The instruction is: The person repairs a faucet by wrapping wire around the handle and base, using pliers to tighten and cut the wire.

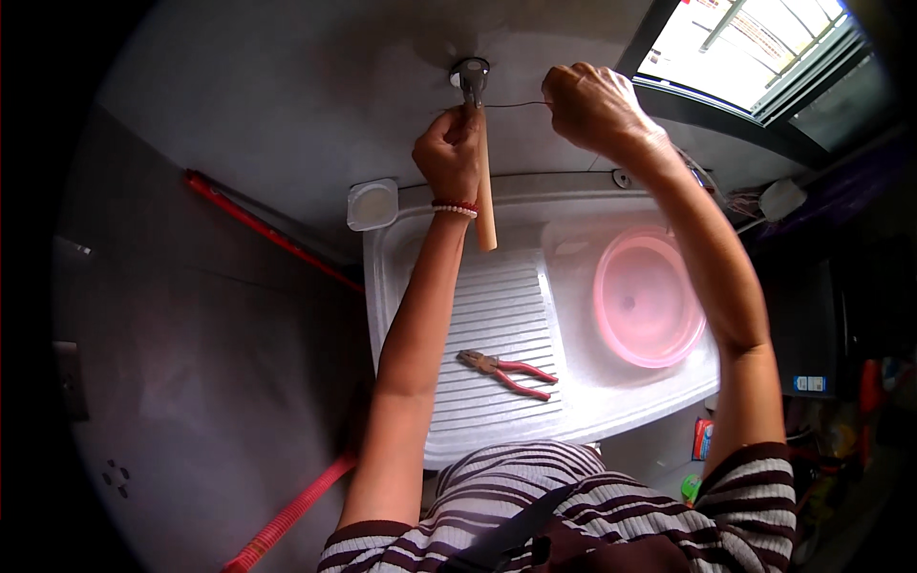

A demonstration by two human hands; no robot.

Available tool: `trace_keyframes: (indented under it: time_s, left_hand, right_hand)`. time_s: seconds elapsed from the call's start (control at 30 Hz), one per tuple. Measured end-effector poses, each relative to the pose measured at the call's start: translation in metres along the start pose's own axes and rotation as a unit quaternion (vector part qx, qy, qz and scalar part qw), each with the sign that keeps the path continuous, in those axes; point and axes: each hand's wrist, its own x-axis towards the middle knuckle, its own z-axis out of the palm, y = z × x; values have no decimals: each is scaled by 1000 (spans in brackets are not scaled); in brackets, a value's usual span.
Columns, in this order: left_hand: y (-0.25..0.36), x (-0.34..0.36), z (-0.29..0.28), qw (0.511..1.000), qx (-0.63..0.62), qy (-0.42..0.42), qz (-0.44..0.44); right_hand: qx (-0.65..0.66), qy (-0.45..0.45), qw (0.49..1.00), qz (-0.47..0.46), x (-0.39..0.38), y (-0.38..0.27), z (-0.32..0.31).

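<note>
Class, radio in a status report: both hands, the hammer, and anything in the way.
Left hand gripping hammer, head against wall. Right hand pinching thin wire beside hammer head. Pliers idle on sink drainboard below. Nothing obstructing.

Bare wall lies open at 9 o'clock of the hammer (478, 143); taut wire (516, 104) bars 3 o'clock.

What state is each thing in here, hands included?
Left hand: gripping the hammer's wooden handle.
Hammer: raised, head against the wall.
Right hand: pinching a thin wire.
Wire: stretched taut.
Pliers: lying on the sink's ribbed board.
Pink basin: in the sink, empty.
</note>
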Motion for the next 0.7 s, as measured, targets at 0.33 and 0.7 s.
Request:
trace_keyframes:
  time_s: [0.33, 0.7]
  left_hand:
    - [2, -2, 15, 995, 22, 46, 85]
    - [-10, -2, 13, 989, 85, 71, 100]
  right_hand:
    - [264, -325, 902, 107, 15, 27, -35]
    - [381, -287, 864, 161, 12, -43, -44]
